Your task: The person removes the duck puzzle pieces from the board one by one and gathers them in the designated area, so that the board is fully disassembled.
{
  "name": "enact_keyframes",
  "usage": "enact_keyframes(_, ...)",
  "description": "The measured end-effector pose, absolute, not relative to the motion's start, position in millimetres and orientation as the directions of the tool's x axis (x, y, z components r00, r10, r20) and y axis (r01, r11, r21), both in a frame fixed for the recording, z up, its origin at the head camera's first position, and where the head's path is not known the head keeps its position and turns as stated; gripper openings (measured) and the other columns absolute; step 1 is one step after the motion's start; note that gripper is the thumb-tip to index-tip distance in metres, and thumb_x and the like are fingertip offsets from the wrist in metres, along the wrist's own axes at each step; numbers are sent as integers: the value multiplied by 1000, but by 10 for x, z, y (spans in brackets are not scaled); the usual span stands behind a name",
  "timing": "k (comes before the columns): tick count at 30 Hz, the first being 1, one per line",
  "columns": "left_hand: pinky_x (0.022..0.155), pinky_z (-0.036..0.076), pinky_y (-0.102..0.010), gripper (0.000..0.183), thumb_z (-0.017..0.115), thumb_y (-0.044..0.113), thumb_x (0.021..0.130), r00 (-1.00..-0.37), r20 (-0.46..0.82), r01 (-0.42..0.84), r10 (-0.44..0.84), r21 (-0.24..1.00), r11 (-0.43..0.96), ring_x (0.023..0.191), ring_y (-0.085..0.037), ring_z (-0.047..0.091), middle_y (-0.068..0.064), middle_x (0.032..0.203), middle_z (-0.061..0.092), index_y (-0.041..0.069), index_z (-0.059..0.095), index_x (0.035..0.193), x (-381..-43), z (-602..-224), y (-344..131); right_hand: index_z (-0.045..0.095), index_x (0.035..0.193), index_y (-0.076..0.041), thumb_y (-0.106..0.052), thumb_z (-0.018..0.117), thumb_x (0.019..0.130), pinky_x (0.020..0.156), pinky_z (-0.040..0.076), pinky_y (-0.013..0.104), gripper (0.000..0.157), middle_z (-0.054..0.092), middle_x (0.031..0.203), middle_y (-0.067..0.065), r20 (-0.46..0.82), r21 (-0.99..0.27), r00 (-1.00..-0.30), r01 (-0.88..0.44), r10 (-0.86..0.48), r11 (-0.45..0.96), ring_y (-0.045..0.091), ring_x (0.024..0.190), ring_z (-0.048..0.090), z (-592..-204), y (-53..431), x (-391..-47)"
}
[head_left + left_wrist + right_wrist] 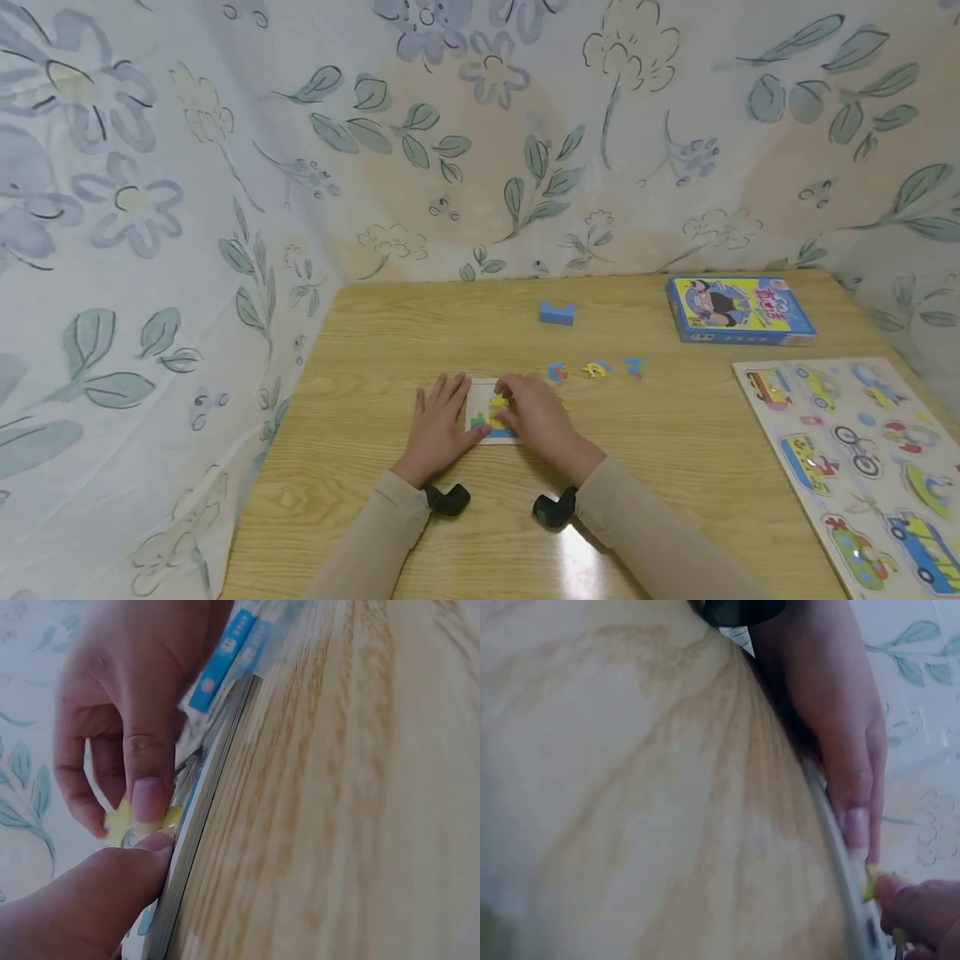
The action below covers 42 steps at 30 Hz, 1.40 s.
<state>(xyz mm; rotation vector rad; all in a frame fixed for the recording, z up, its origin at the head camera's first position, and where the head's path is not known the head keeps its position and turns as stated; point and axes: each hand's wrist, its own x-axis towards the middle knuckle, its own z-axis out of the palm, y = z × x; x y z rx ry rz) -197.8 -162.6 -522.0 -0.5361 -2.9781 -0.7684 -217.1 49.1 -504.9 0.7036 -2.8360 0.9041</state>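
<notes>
Yellow piece (498,403) at the board (481,388), just below centre

Right hand (542,418) pinches it; left hand (438,432) lies spread at the board's left. Crowded fingertips could tilt the piece; uneven pressure could skid the board.

The left forearm (378,533) and right forearm (660,529) are slanting inward. The left hand (438,429) is lying palm down, fingers (448,392) pointing forward, left thumb (105,889) angling toward the right hand (542,417), which is pinching, its thumb (146,750) pointing down.
</notes>
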Motion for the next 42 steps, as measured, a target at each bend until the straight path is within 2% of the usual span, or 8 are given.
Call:
enact_keyframes(10,121,2,-70,90,72,54,96,-940,102,333,324,468,819,158,-40,16,-15,168,33,3,38,162,-1978,-5241,-1627,73,123,-12,-17,87,88,82,57,42,38,72,109,3,257,-548,-878,-476,-403,688,22,98,64,-5073,529,-2156)
enact_keyframes(19,122,0,-69,90,72,54,96,-942,90,326,322,467,822,159,-38,15,-13,169,32,4,38,162,-1972,-5221,-1619,72,113,-16,-18,88,87,65,56,34,31,76,95,-2,248,-534,-904,-426,-347,730,12,76,69,-5067,536,-2169)
enact_keyframes(25,122,2,-70,89,74,52,95,-942,106,329,318,467,820,158,-40,17,-14,168,34,3,40,161,-1958,-5218,-1609,67,105,-17,-15,88,86,73,60,39,28,77,93,-1,249,-625,-907,-419,-341,659,14,81,72,-5055,578,-2184)
enact_keyframes(26,122,2,-70,89,74,52,95,-942,111,331,317,467,820,158,-40,17,-15,167,35,2,40,161,-1956,-5217,-1607,68,106,-16,-13,86,88,83,59,45,26,77,93,-1,252,-659,-906,-419,-340,625,15,82,73,-5036,606,-2187)
enact_keyframes(27,122,2,-70,89,75,52,95,-942,116,332,316,466,820,157,-41,18,-15,167,35,2,41,160,-1954,-5218,-1606,69,108,-14,-12,85,89,85,59,47,24,76,94,0,246,-696,-908,-408,-338,590,16,83,72,-5009,647,-2191)
enact_keyframes(31,123,0,-68,89,73,53,95,-944,99,323,314,472,820,158,-39,16,-13,168,34,3,39,161,-1948,-5234,-1569,74,119,-8,-9,78,95,82,59,48,24,74,97,2,212,-790,-931,-342,-296,508,19,84,71,-4872,1013,-2201)
enact_keyframes(35,123,-1,-67,89,72,54,96,-947,83,311,310,477,822,159,-38,14,-12,169,33,4,38,162,-1942,-5236,-1560,74,122,-5,-4,75,97,68,59,39,25,71,100,7,156,-762,-967,-249,-203,598,25,86,70,-4796,1515,-2185)
enact_keyframes(42,123,-2,-67,89,74,52,95,-949,101,308,298,488,817,159,-39,14,-13,167,35,3,39,161,-1976,-5228,-1582,75,117,0,-7,77,96,72,57,46,22,69,93,8,88,-621,-981,-188,-171,760,27,84,67,-4853,1913,-2145)
